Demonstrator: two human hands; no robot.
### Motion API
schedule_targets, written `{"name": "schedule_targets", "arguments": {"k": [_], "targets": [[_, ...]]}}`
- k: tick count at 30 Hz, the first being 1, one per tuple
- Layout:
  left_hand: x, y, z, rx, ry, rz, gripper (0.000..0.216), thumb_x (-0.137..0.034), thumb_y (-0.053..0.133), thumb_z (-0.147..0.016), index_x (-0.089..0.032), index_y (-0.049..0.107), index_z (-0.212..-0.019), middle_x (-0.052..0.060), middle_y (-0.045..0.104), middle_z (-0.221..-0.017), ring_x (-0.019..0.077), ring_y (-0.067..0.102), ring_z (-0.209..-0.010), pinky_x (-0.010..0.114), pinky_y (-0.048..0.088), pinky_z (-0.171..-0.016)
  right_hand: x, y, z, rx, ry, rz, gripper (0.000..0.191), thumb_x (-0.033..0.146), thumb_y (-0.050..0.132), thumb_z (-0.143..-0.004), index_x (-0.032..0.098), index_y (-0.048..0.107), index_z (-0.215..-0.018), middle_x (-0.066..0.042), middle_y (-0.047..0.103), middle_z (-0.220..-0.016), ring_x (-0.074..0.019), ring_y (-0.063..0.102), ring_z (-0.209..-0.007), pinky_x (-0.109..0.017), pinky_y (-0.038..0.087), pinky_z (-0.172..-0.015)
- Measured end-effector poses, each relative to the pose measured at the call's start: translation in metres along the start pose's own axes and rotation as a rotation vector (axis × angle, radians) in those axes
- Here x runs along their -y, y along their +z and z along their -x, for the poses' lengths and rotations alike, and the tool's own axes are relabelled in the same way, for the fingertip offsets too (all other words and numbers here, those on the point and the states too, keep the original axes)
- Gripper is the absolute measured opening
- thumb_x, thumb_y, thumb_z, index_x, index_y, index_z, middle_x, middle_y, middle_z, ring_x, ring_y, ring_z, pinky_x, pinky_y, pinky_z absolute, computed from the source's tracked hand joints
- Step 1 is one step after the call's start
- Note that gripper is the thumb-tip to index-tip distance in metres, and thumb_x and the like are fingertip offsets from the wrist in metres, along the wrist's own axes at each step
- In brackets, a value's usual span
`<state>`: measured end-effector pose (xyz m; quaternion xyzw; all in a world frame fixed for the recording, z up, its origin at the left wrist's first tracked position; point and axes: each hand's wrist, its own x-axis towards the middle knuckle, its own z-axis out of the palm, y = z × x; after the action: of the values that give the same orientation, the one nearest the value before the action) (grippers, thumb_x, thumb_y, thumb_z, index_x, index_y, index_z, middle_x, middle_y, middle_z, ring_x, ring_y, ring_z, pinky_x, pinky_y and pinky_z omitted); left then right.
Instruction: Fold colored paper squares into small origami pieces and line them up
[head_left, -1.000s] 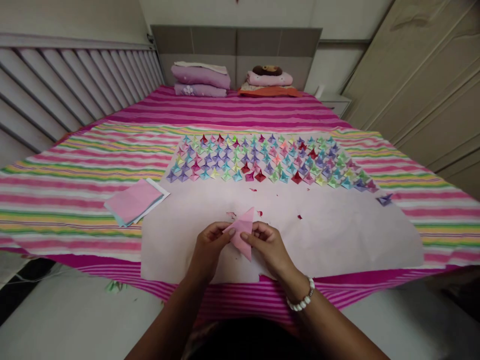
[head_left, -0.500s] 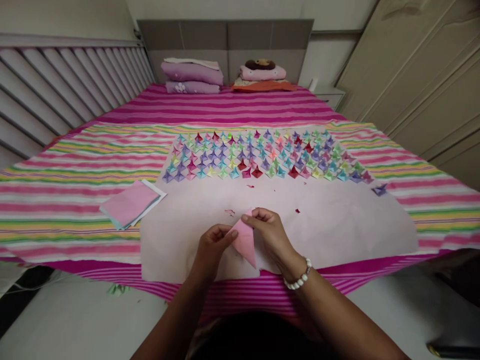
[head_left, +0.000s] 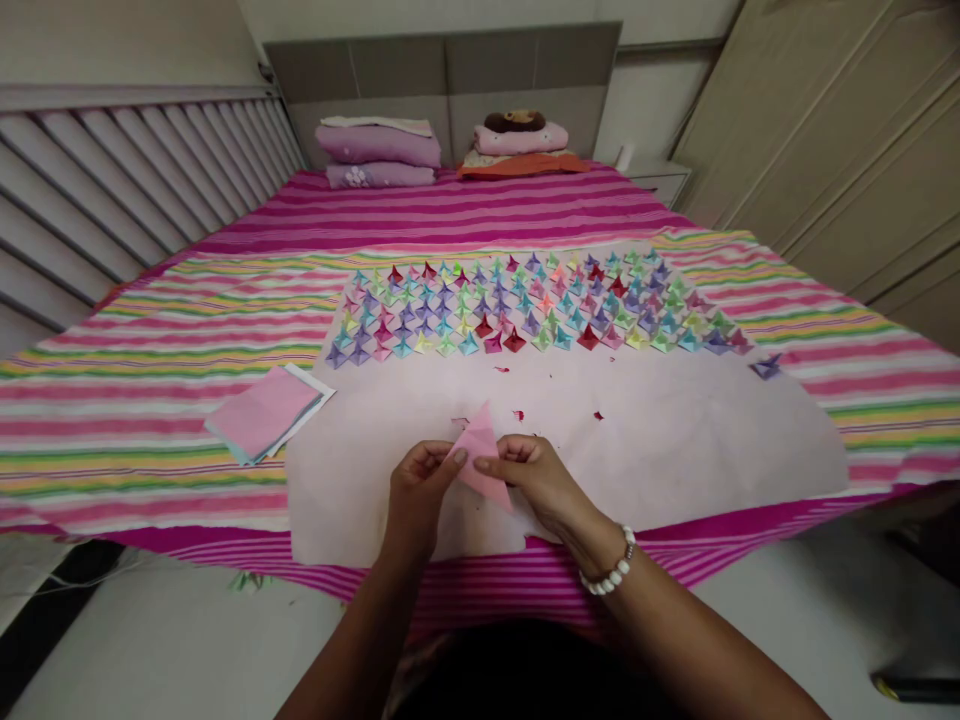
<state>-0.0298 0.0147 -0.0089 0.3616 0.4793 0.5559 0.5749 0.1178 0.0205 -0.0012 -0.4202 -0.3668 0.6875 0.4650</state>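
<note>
A pink sheet of origami paper (head_left: 480, 440), folded into a triangle, is held up between both hands over a large pale paper sheet (head_left: 675, 430). My left hand (head_left: 420, 490) pinches its left edge, thumb on the front face. On the other side, my right hand (head_left: 536, 480) grips the long right edge with thumb and fingers; a white bead bracelet circles that wrist. The fingers behind the paper are partly hidden. Beyond the hands, rows of small folded paper cranes (head_left: 514, 341) in many colours cover the far part of the pale sheet.
A stack of square papers (head_left: 262, 410), pink on top, lies to the left on the striped bedspread (head_left: 150, 400). Small red scraps (head_left: 598, 415) dot the pale sheet. One purple crane (head_left: 766, 367) sits apart at the right. Folded bedding (head_left: 382, 145) is piled by the headboard.
My right hand has slid down from the paper's upper corner to its right edge. The pink triangle has turned slightly, its top point now free. The view has shifted a little.
</note>
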Motion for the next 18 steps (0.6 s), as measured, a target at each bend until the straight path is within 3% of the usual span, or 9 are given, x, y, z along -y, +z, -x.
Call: {"name": "schedule_targets", "arguments": {"k": [4, 11, 18], "targets": [[-0.007, -0.007, -0.006, -0.069, -0.053, 0.135, 0.021, -0.026, 0.079, -0.065, -0.014, 0.066, -0.076, -0.002, 0.066, -0.067, 0.0084, 0.059, -0.064, 0.019, 0.047, -0.064, 0.006, -0.013, -0.004, -0.008, -0.057, 0.033, 0.020, 0.032, 0.081, -0.062, 0.016, 0.068, -0.062, 0.001, 0.065, -0.054, -0.0100, 0.054, -0.047, -0.025, 0.043, -0.051], [-0.010, -0.003, -0.003, 0.239, -0.342, 0.488, 0.019, -0.026, 0.079, -0.067, -0.014, 0.064, -0.069, -0.005, 0.055, -0.055, 0.0050, 0.051, -0.050, 0.015, 0.044, -0.051, 0.018, -0.010, -0.002, 0.019, -0.066, -0.067, 0.024, 0.038, 0.074, -0.070, 0.017, 0.071, -0.081, -0.004, 0.070, -0.076, -0.0105, 0.057, -0.060, -0.024, 0.041, -0.056], [-0.005, 0.007, 0.005, 0.277, -0.402, 0.532, 0.017, -0.020, 0.079, -0.068, -0.012, 0.065, -0.069, -0.005, 0.055, -0.056, 0.0042, 0.049, -0.049, 0.015, 0.042, -0.048, 0.021, 0.007, -0.002, 0.059, -0.082, -0.098, 0.026, 0.039, 0.077, -0.066, 0.018, 0.069, -0.080, 0.001, 0.062, -0.067, -0.0109, 0.052, -0.059, -0.025, 0.038, -0.056]]}}
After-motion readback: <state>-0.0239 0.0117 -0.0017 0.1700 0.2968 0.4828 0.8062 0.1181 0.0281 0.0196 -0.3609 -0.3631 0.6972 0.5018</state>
